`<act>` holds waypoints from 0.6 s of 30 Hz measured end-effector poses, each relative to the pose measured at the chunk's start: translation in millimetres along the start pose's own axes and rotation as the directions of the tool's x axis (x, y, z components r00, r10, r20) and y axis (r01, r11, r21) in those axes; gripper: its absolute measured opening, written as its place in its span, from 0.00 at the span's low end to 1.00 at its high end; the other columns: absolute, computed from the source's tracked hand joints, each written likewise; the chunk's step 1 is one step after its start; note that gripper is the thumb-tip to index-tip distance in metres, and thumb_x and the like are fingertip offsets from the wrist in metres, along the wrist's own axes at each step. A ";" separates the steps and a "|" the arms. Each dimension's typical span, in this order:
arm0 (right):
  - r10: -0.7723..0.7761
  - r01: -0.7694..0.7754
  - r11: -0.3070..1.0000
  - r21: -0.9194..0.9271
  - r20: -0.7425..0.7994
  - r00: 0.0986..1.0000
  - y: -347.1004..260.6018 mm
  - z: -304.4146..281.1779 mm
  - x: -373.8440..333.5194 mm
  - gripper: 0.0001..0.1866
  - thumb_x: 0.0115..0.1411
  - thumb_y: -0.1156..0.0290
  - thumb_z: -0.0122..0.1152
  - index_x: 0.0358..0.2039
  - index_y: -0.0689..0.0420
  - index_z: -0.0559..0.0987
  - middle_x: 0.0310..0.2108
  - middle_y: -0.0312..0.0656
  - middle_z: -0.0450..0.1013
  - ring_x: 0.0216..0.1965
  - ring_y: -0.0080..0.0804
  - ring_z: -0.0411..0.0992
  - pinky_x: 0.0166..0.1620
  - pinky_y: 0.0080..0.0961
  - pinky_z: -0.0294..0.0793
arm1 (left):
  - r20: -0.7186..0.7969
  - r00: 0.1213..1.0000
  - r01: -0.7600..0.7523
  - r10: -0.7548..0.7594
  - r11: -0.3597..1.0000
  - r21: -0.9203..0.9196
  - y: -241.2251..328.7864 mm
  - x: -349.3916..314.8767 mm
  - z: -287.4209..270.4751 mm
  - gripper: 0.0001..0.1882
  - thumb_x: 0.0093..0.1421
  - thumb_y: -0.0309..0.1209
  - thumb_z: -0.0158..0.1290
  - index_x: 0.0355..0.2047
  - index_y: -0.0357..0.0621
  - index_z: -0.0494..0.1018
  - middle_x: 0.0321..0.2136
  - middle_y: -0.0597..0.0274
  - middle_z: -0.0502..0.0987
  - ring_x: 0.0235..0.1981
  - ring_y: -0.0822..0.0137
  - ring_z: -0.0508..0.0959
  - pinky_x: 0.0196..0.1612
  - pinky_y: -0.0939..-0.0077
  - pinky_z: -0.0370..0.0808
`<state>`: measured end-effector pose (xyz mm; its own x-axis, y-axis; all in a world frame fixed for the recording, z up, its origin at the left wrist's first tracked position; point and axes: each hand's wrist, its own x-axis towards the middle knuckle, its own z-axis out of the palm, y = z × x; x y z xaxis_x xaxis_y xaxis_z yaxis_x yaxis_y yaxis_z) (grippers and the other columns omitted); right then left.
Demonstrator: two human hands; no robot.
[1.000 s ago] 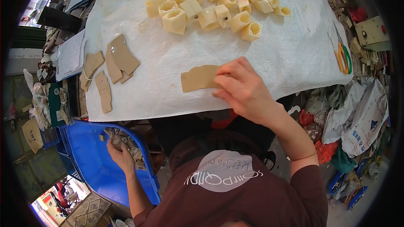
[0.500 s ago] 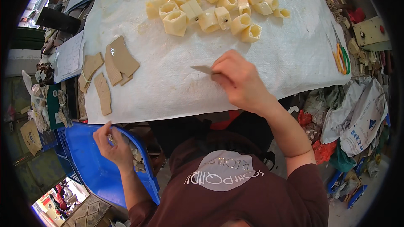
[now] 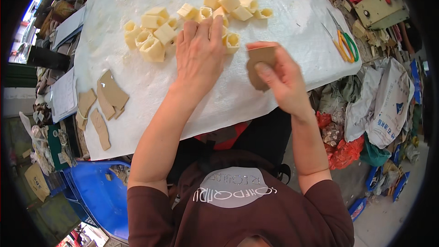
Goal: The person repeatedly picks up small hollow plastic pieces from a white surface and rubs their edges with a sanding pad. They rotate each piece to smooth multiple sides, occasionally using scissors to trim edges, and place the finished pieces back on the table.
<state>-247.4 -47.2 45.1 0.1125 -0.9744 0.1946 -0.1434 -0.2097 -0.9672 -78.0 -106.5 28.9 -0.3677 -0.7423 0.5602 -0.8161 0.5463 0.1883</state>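
My left hand (image 3: pixel 199 57) reaches over a cluster of cream, hollow, faceted blocks (image 3: pixel 152 49) on the white sheet (image 3: pixel 155 142). Its fingers stretch forward with their tips on blocks in the middle of the group, and the palm hides some of them. In my right hand (image 3: pixel 288 80) is a flat brown cardboard-like piece (image 3: pixel 260 66) with a wavy edge, pinched between thumb and fingers just above the sheet. More flat brown pieces (image 3: pixel 112 95) lie at the left, one narrow strip (image 3: pixel 100 129) apart from the others.
Scissors (image 3: pixel 346 45) with orange and green handles lie open near the sheet's right edge. A blue plastic tub (image 3: pixel 98 201) stands below the left front corner. Bags (image 3: pixel 388 105) crowd the floor at right. Papers (image 3: pixel 64 93) and a dark cylinder (image 3: pixel 48 57) sit at left.
My left hand has come up from beside the blue tub onto the blocks. The right hand has turned the brown piece from edge-on to face-up. The whole view has shifted.
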 end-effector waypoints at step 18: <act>-0.225 0.267 0.825 -0.497 0.144 0.964 33.6 -1.7 17.1 0.13 0.50 0.83 0.52 0.39 0.64 0.70 0.45 0.48 0.69 0.49 0.43 0.68 0.46 0.32 0.72 | 0.345 0.891 0.448 -0.296 0.443 -0.777 -27.3 9.3 -28.0 0.20 0.47 0.16 0.53 0.43 0.38 0.70 0.34 0.61 0.74 0.36 0.71 0.73 0.40 0.77 0.70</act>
<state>-252.0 -71.1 16.2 0.2825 -0.8802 0.3814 -0.5775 -0.4735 -0.6651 -46.7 -117.4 51.5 -0.2401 -0.9566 0.1652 -0.1798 0.2110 0.9608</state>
